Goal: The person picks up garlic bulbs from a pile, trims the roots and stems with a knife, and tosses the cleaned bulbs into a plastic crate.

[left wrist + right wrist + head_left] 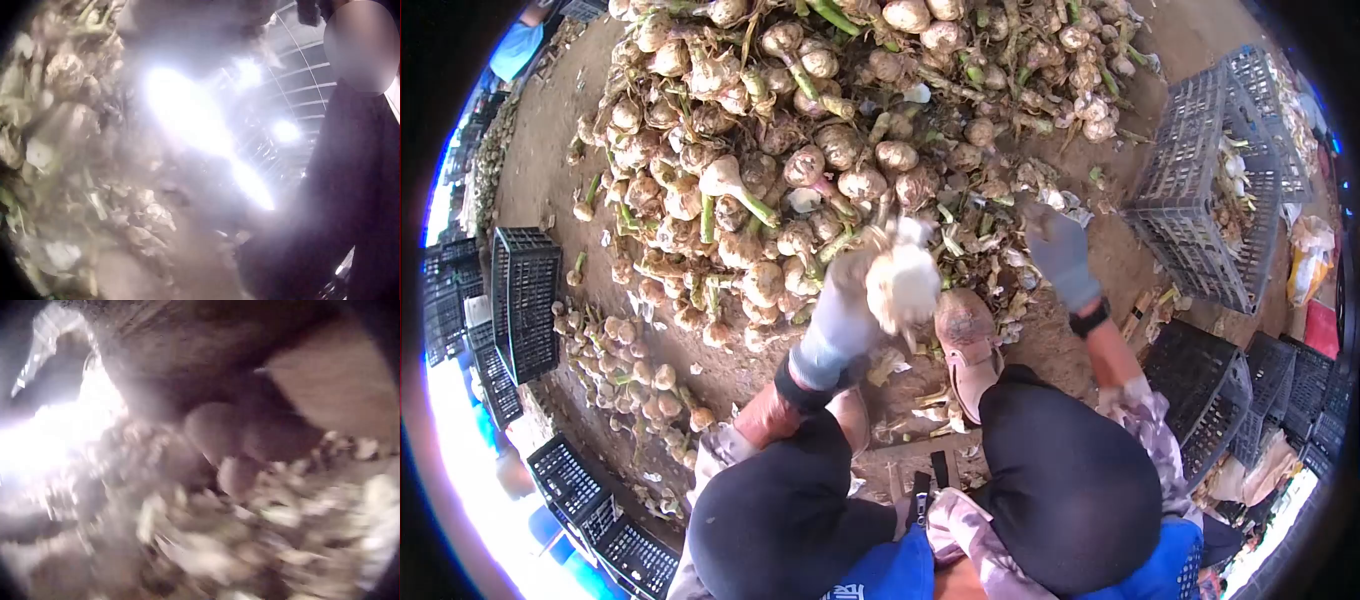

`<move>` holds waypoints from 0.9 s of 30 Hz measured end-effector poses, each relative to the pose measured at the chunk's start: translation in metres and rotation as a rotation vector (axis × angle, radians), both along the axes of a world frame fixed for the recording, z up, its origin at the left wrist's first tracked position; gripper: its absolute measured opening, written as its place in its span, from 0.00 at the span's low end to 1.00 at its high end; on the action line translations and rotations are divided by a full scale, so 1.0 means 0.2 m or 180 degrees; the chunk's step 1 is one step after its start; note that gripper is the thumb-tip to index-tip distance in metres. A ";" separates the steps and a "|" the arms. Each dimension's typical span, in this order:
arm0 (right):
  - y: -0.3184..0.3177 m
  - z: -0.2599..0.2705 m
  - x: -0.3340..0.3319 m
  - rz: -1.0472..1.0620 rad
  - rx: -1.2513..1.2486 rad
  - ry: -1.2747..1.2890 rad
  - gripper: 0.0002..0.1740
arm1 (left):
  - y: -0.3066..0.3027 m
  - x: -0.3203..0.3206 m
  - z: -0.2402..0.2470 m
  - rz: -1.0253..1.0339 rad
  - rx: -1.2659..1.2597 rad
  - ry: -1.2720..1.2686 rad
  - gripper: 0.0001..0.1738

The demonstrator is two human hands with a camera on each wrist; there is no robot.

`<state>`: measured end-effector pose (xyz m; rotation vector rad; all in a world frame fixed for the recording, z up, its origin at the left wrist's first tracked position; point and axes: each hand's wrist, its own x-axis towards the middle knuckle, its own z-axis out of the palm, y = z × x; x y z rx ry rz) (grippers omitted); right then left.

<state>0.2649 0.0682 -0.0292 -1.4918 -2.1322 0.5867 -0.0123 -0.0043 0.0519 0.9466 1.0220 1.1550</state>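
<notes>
In the head view my left hand, in a pale glove with a dark band at the wrist, holds a whitish garlic bulb. The bulb is blurred by motion and hangs just over the shoes, in front of a big heap of garlic with stems and dirt still on. My right hand, gloved too, is out to the right, over loose garlic skins. Its fingers look dark and blurred above scattered peelings in the right wrist view; whether they hold anything I cannot tell.
A black plastic crate with some garlic in it stands at the right. More crates line the left side. Smaller garlic bulbs lie on the dirt floor at the left. A shoe sits between the hands.
</notes>
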 end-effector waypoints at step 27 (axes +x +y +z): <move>0.06 0.35 -0.40 0.0562 -0.0211 0.0360 0.17 | 0.27 0.00 -0.01 0.0199 0.1301 0.3302 0.12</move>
